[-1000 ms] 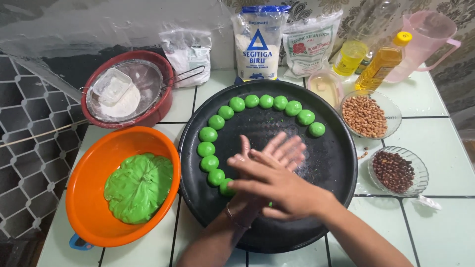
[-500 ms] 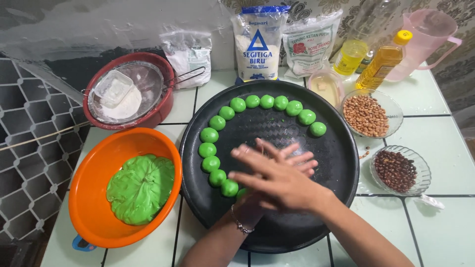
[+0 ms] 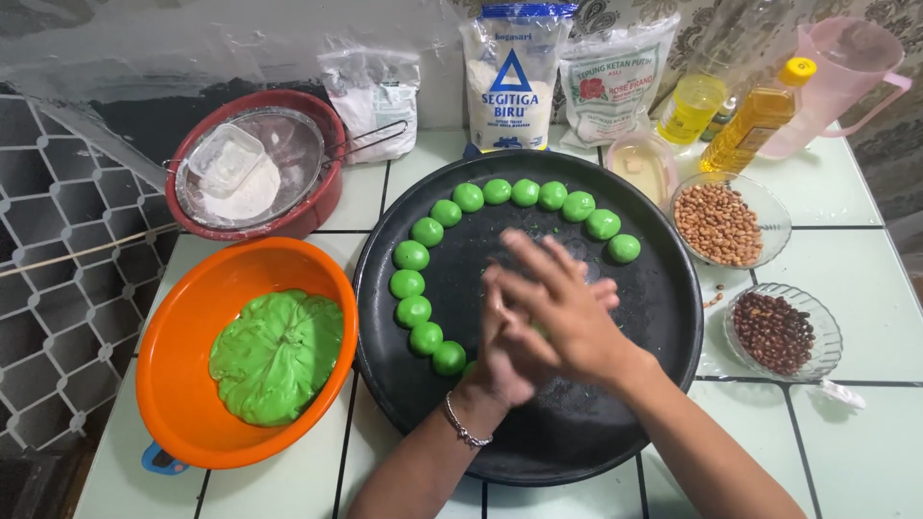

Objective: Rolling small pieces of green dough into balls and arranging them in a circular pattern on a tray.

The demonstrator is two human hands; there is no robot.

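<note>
Head view: left hand (image 3: 500,360) and right hand (image 3: 567,317) pressed together, rolling dough; twelve green balls (image 3: 411,256) arc 7-to-2 o'clock on black tray (image 3: 663,317); big dough lump (image 3: 277,356) left in orange bowl (image 3: 183,317).

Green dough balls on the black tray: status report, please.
Both hands, left hand and right hand, pressed together above black tray. Green dough balls in arc. Green dough in orange bowl.

A small green dough piece (image 3: 538,331) sits pressed between both palms, mostly hidden.
</note>
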